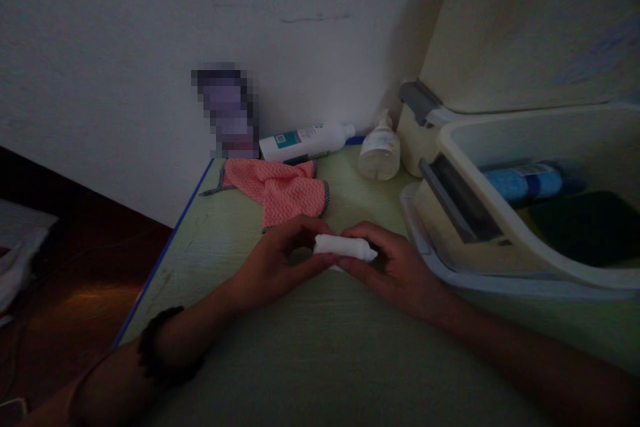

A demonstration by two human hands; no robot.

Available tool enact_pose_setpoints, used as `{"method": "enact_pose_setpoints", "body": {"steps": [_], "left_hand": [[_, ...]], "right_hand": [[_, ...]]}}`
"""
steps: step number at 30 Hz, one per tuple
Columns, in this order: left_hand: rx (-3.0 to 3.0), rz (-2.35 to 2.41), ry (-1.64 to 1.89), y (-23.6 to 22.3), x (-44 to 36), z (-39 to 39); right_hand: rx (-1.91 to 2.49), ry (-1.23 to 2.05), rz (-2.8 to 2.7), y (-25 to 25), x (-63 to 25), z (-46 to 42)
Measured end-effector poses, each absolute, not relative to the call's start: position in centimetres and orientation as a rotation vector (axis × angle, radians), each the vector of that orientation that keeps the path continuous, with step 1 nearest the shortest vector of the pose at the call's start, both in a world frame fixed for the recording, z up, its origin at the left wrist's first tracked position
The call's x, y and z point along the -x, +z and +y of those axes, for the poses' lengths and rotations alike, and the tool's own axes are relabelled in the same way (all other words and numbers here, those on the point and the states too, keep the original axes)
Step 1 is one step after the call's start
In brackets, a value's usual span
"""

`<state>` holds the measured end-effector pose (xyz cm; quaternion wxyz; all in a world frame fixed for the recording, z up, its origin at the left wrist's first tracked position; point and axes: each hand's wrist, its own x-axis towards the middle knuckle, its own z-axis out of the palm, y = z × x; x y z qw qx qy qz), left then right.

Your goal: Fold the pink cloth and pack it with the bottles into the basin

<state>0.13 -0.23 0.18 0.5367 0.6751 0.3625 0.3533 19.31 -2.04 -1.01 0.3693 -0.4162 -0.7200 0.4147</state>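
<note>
Both hands meet over the green tabletop [300, 347], holding a small white roll [343, 247] lengthwise between them. It is pale and rounded, with a narrow tip at its right end; its exact kind cannot be made out. My left hand [285, 257] pinches the left end between thumb and fingers. On the other side, my right hand [390, 260] grips the right part the same way. Just beyond my left hand lies a crumpled pink cloth [287, 190] with a dark checked edging.
A white bottle [305, 141] lies on its side by the wall. Right of it stands a clear pump bottle [380, 155]. The large lidded bin [465, 260] at right is open, holding a blue bottle [525, 181]. A blurred-out dark object [227, 113] leans at the wall.
</note>
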Motion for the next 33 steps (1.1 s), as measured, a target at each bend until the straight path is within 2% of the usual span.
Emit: {"method": "enact_pose_setpoints", "body": {"steps": [10, 15, 22, 29, 33], "left_hand": [[-1.218, 0.742, 0.699, -0.02, -0.06, 0.05], [-1.182, 0.780, 0.648, -0.18, 0.12, 0.22], [-1.186, 0.868, 0.763, 0.01, 0.02, 0.50], [-1.320, 0.871, 0.579, 0.41, -0.17, 0.33], [-1.250, 0.878, 0.665, 0.39, -0.21, 0.39]], "right_hand": [[0.990, 1.169, -1.803, -0.85, -19.67, -2.33], [1.002, 1.197, -1.691, -1.26, -19.44, -2.48], [1.019, 1.194, -1.566, -1.70, -19.33, -2.25], [1.014, 1.257, -1.537, -1.56, -19.33, -2.14], [0.987, 1.266, -1.561, -1.46, -19.47, -2.25]]}}
